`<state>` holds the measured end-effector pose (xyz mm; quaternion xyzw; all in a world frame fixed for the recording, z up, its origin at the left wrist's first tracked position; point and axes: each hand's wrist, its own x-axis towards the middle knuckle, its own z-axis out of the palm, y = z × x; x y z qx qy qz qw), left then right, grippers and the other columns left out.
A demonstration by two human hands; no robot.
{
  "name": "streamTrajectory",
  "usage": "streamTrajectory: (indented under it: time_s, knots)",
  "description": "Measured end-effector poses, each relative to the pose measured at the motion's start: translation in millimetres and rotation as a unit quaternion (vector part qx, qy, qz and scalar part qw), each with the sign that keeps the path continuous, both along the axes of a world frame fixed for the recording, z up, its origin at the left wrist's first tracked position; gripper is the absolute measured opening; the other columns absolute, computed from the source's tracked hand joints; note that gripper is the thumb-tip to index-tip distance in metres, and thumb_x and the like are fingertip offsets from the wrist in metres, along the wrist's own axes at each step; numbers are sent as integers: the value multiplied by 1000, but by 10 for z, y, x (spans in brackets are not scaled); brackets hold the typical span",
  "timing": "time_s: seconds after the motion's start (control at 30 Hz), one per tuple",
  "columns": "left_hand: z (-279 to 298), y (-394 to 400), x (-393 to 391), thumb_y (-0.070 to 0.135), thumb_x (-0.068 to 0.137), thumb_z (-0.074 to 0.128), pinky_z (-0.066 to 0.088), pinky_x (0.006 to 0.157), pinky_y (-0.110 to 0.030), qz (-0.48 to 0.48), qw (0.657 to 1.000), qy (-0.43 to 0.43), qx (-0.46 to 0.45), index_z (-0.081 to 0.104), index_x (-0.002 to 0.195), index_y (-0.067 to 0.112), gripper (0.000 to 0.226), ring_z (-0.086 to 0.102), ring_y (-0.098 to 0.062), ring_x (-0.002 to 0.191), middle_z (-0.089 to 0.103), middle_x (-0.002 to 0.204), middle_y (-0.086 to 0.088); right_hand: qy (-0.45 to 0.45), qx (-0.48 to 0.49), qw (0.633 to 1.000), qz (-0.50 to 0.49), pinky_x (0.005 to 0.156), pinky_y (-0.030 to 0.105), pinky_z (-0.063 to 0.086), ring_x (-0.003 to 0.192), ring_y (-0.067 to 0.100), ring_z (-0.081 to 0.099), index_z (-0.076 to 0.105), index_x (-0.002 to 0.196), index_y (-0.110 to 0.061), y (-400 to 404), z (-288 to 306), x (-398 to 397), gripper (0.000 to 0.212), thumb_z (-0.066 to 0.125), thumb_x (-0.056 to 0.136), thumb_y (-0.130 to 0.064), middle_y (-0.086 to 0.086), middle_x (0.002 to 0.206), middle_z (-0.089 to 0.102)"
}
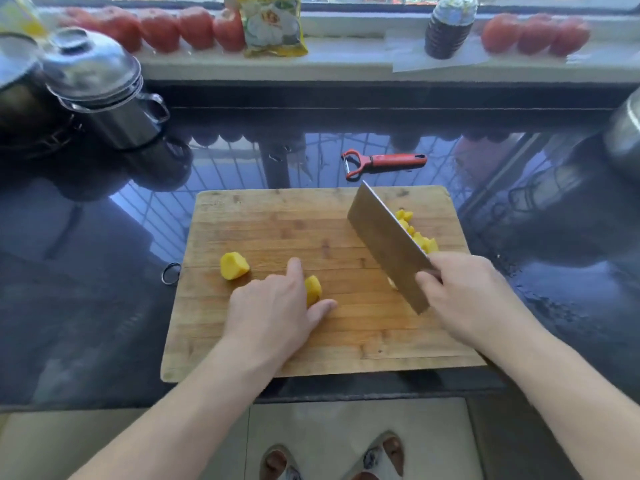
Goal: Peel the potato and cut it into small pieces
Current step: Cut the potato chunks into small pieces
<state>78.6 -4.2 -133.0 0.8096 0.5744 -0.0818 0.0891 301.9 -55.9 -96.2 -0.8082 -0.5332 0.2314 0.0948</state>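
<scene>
The left hand [273, 306] pins a potato chunk [312, 289] between forefinger and thumb, steadying it on the board [277, 223]. The right hand [464, 289], fingers wrapped round the handle, holds the cleaver [388, 244] lifted, apparently readying a cut. Another chunk [234, 265] waits nearby; cut pieces [420, 237] sit pushed aside behind the blade. Farther off lies the peeler [384, 161], seemingly finished with.

A glossy dark counter [104, 271] reflects daylight and window bars. Behind it runs a pale windowsill [346, 53]. Below it lies beige floor [346, 427].
</scene>
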Motion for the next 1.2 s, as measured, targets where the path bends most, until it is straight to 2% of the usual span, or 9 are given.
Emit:
streamTrajectory:
  time_s: [0.07, 0.17, 0.23, 0.3, 0.43, 0.53, 0.7, 0.8, 1.2]
  knots:
    - [-84, -36, -162, 71, 94, 54, 51, 71, -31, -3, 996, -89, 6, 45, 136, 26, 62, 66, -17, 105, 62, 119, 7, 2, 17, 1000, -2, 57, 37, 38, 66, 25, 51, 41, 60, -19, -3, 21, 42, 37, 51, 96, -21, -1, 65, 51]
    - [-309, -123, -414, 35, 90, 78, 55, 87, -27, -64, 962, -259, 60, 62, 125, 19, 41, 59, -14, 114, 57, 125, 6, 33, 52, 998, 6, 57, 38, 46, 60, 24, 57, 43, 61, -19, -82, 44, -36, 36, 51, 96, -20, -3, 62, 52]
    - [-453, -134, -458, 17, 90, 79, 49, 99, -21, -100, 944, -304, 74, 68, 119, 15, 32, 59, -14, 122, 60, 130, 3, 60, 63, 996, 16, 56, 39, 48, 59, 22, 59, 47, 64, -17, -141, 54, -143, 34, 52, 98, -22, -2, 64, 55]
    - [-516, -129, -380, 6, 91, 77, 48, 101, -19, -117, 928, -341, 92, 71, 116, 10, 26, 63, -19, 119, 64, 126, -1, 73, 66, 994, 36, 58, 43, 49, 62, 20, 57, 48, 67, -16, -199, 63, -248, 34, 53, 99, -24, -2, 67, 56]
    - [-577, -201, -208, -1, 95, 70, 56, 90, -38, -151, 918, -338, 143, 72, 108, 1, 13, 67, -30, 105, 67, 118, -13, 45, 90, 991, 92, 63, 44, 47, 67, 14, 53, 46, 69, -20, -264, 99, -384, 32, 51, 99, -29, -7, 70, 53]
    - [-613, -222, -218, -1, 98, 67, 57, 88, -43, -181, 915, -319, 169, 71, 112, 0, 14, 66, -33, 99, 67, 120, -16, 0, 105, 984, 145, 59, 46, 47, 64, 19, 53, 43, 71, -23, -275, 118, -421, 31, 43, 98, -37, -7, 72, 49]
    - [-627, -207, -204, 7, 99, 67, 56, 91, -42, -198, 909, -310, 197, 71, 109, -1, 13, 66, -32, 100, 68, 118, -15, -91, 100, 963, 235, 48, 41, 47, 57, 18, 50, 49, 78, -26, -238, 102, -407, 26, 40, 98, -39, -8, 75, 46]
    - [-659, -211, -162, 2, 97, 69, 57, 90, -42, -189, 903, -319, 217, 72, 103, -2, 7, 67, -33, 99, 69, 109, -17, -131, 88, 950, 270, 44, 35, 47, 55, 17, 53, 55, 84, -27, -206, 105, -397, 21, 44, 99, -37, -10, 77, 46]
    - [-694, -212, -152, -2, 100, 63, 56, 89, -39, -172, 905, -330, 203, 71, 99, -1, 8, 66, -32, 96, 68, 108, -16, -132, 74, 953, 263, 44, 39, 47, 54, 20, 51, 48, 83, -27, -231, 103, -356, 20, 41, 99, -37, -7, 78, 43]
